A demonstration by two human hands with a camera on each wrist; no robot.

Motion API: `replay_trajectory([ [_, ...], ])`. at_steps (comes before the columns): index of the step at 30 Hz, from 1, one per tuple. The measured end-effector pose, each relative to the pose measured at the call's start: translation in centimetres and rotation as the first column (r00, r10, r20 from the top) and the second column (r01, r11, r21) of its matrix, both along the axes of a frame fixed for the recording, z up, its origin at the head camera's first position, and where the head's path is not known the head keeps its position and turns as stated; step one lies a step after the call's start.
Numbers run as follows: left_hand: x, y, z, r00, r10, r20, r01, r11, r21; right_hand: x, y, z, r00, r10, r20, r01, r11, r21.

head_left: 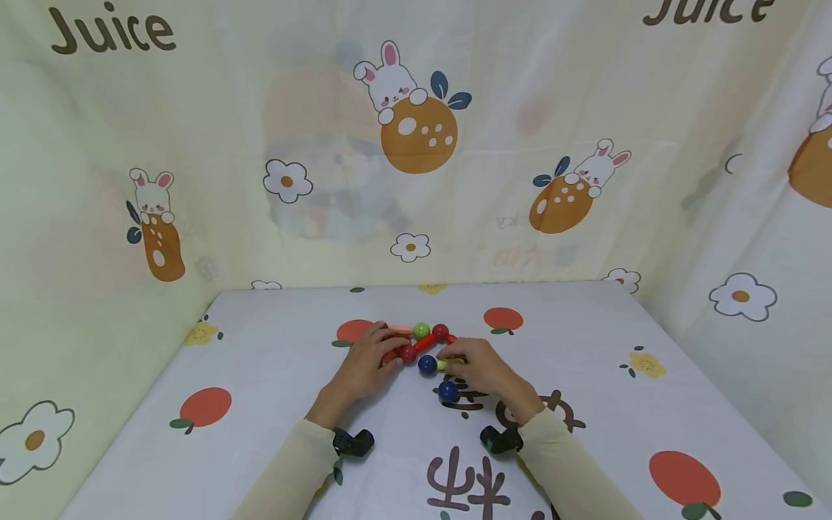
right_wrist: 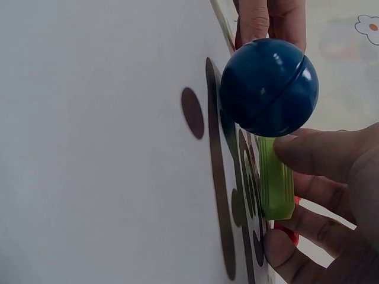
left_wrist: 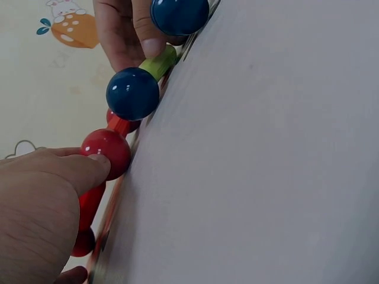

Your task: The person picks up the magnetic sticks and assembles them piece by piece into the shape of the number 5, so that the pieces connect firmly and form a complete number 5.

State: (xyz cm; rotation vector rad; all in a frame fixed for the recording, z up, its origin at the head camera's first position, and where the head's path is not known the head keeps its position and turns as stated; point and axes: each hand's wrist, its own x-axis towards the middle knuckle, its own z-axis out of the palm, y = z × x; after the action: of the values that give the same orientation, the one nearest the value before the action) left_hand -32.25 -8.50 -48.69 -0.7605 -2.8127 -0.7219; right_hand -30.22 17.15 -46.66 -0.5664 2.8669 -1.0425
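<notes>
Near the table's middle, my left hand (head_left: 364,365) pinches a red ball (head_left: 408,354) between thumb and finger. A red rod (head_left: 425,343) runs from that ball to another red ball (head_left: 440,331) farther back. More red pieces lie partly hidden under the left hand. My right hand (head_left: 482,367) pinches a green rod (right_wrist: 276,186), thumb on one side and fingers behind. The rod's left end meets a blue ball (left_wrist: 133,93), close to the red ball. A second blue ball (head_left: 448,391) sits in front of the right hand, apart from it.
Behind the hands, a light-green ball (head_left: 422,331) stands at the end of a salmon-coloured rod (head_left: 401,330). The white table cover (head_left: 572,462) bears printed fruit and dark lettering. A patterned curtain (head_left: 494,202) hangs along the back and both sides.
</notes>
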Motion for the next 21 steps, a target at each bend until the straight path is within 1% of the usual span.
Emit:
replay_trajectory([
  [11, 0.03, 0.00, 0.03, 1.000, -0.003, -0.004, 0.003, 1.000, 0.007, -0.36, 0.07, -0.55, 1.000, 0.029, 0.000, -0.029, 0.999, 0.019],
  [18, -0.01, -0.04, -0.05, 1.000, 0.003, -0.014, -0.003, 1.000, -0.003, -0.44, 0.05, -0.45, 0.999, 0.049, 0.001, -0.049, 0.996, 0.077],
  [21, -0.01, -0.02, -0.05, 1.000, -0.001, -0.015, 0.001, 1.000, -0.003, -0.50, 0.11, -0.50, 0.999, 0.051, -0.001, -0.051, 0.995, 0.086],
])
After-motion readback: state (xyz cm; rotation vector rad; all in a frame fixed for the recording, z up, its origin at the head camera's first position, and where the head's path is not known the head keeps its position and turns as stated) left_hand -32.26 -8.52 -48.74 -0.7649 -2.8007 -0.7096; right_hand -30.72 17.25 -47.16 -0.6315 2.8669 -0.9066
